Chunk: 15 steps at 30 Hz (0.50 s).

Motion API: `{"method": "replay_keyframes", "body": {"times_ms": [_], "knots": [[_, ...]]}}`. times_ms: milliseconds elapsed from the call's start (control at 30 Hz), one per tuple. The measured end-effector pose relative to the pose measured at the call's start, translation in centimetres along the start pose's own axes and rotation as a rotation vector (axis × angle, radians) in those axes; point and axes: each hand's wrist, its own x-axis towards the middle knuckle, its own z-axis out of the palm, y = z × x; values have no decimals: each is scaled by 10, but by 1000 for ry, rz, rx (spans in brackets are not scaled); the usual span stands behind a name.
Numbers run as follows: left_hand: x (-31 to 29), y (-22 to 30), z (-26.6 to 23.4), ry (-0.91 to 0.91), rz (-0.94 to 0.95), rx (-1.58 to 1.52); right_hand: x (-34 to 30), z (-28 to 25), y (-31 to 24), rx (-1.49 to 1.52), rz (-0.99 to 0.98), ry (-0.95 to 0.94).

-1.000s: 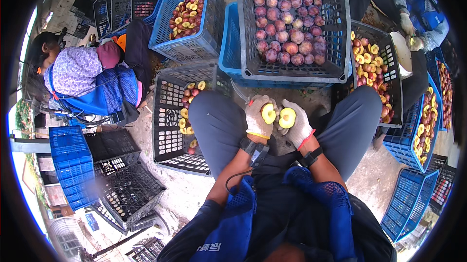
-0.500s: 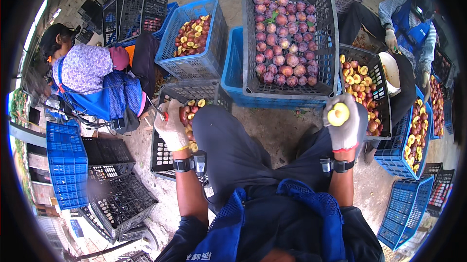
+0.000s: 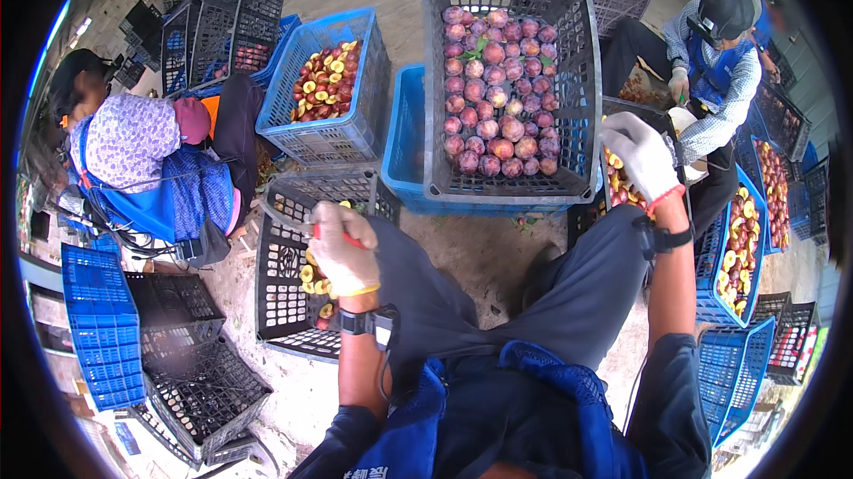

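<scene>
My left hand (image 3: 342, 252), in a pale glove, is closed around the red handle of a knife (image 3: 358, 237). It is above a black crate (image 3: 267, 279) that holds halved plums (image 3: 311, 276) with yellow flesh. My right hand (image 3: 641, 155), also gloved, is over another black crate of cut plums (image 3: 617, 184). Its fingers are partly stretched out at the corner of the raised crate, and no fruit shows in them. Between my hands and farther off, a large black crate (image 3: 511, 184) of whole purple-red plums (image 3: 502, 97) rests on blue crates (image 3: 404, 137).
A person (image 3: 142, 141) sits at the left and another person (image 3: 724, 61) at the right, near a white bowl (image 3: 689, 128). A blue crate (image 3: 369, 106) of halved plums stands ahead on the left. Stacked crates (image 3: 102, 328) stand at the lower left; more blue crates (image 3: 733, 372) are at the right.
My right hand has moved forward over the right crate, and the plum half it held no longer shows. My left hand has moved right and slightly nearer with the knife. The view has shifted.
</scene>
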Motion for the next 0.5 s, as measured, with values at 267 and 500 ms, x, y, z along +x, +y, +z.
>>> {"method": "replay_keyframes", "body": {"times_ms": [267, 500], "knots": [[-41, -120, 20, 16, -709, 107, 127, 167, 57, -565, -3, -502], [-18, -121, 23, 6, -809, 169, 152, 233, 91, -685, 181, -538]]}}
